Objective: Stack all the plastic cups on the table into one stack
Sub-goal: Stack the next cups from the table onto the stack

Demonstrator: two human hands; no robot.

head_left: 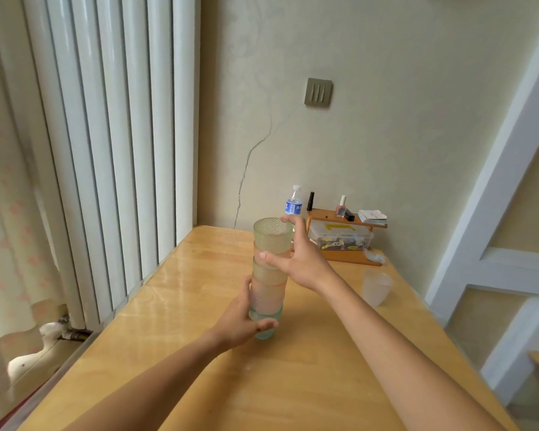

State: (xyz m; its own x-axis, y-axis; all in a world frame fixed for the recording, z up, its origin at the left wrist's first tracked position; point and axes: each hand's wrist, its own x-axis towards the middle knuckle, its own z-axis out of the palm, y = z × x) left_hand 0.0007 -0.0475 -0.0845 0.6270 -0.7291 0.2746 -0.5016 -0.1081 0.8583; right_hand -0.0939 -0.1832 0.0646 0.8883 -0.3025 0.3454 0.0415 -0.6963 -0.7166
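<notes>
Single head view, looking forward-down over table (308, 384), hands close.

The table (293, 384) is of light wood; on it stands a tall stack of plastic cups (268, 275), near the middle; one single frosted cup (377, 287) stands apart on the right; a small wooden shelf (346, 241) stands at the far edge.

A pale plaster wall (386, 126) showed a long crack (249, 169) and a switch plate (318, 91). White radiator columns (112, 135) stood left beside a patterned curtain (10, 219); the wooden table (199, 353) caught soft daylight.
</notes>
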